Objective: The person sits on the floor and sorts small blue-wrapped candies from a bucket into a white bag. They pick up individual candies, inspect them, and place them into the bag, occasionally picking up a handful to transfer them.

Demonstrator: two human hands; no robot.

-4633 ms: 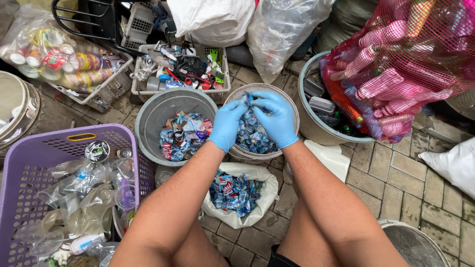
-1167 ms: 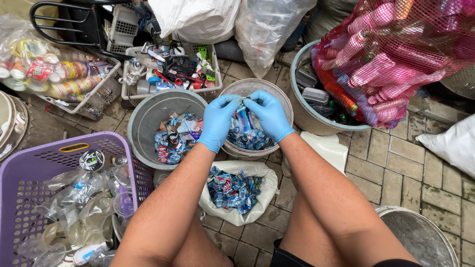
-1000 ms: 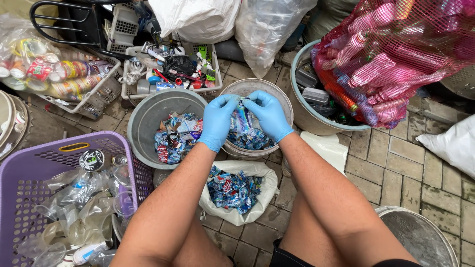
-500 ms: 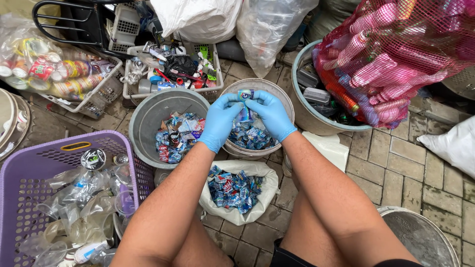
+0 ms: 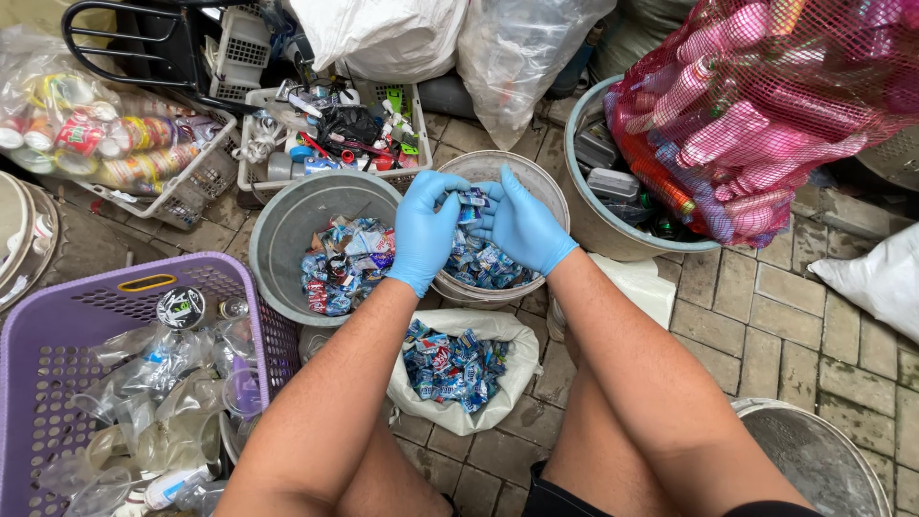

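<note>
Your gloved left hand (image 5: 426, 230) and right hand (image 5: 522, 225) pinch one small blue wrapper (image 5: 471, 199) above the beige bucket (image 5: 550, 191) of wrappers.

a small blue and white wrapper (image 5: 472, 200), crumpled, is pinched between the fingertips of both blue-gloved hands, above a pale round bucket (image 5: 536, 185) at the far middle of the scene. inside that bucket lies a loose heap of similar blue wrappers (image 5: 483, 263), filling its bottom.

Paved floor (image 5: 756, 316) bearing buckets (perhaps plastic) (image 5: 287, 220).
</note>
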